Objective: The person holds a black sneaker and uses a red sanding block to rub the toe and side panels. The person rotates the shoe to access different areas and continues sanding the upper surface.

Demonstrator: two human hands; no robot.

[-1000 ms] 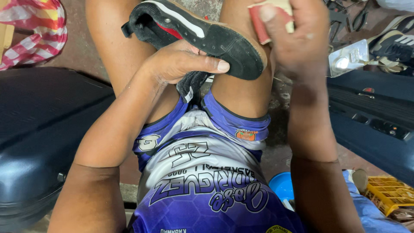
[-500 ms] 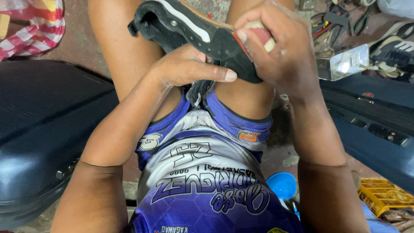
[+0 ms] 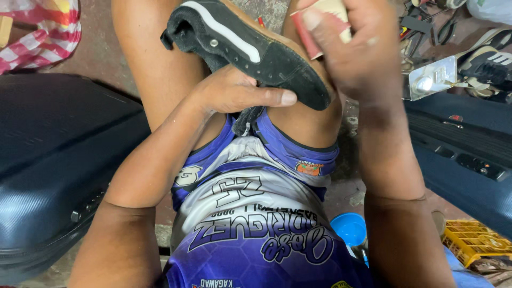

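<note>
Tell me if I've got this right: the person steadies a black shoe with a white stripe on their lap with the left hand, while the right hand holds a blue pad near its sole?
Not quite. The pad in the right hand is red and tan, not blue, as the head view shows. The rest holds: the left hand steadies the black shoe with a white stripe on the lap.

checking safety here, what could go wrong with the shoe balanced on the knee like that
The black shoe rests on a bare knee, steadied only by the left hand, so it may slip under rubbing. The right hand works the red-backed abrasive block near the toe, close to skin, so it might scrape the thigh.
</note>
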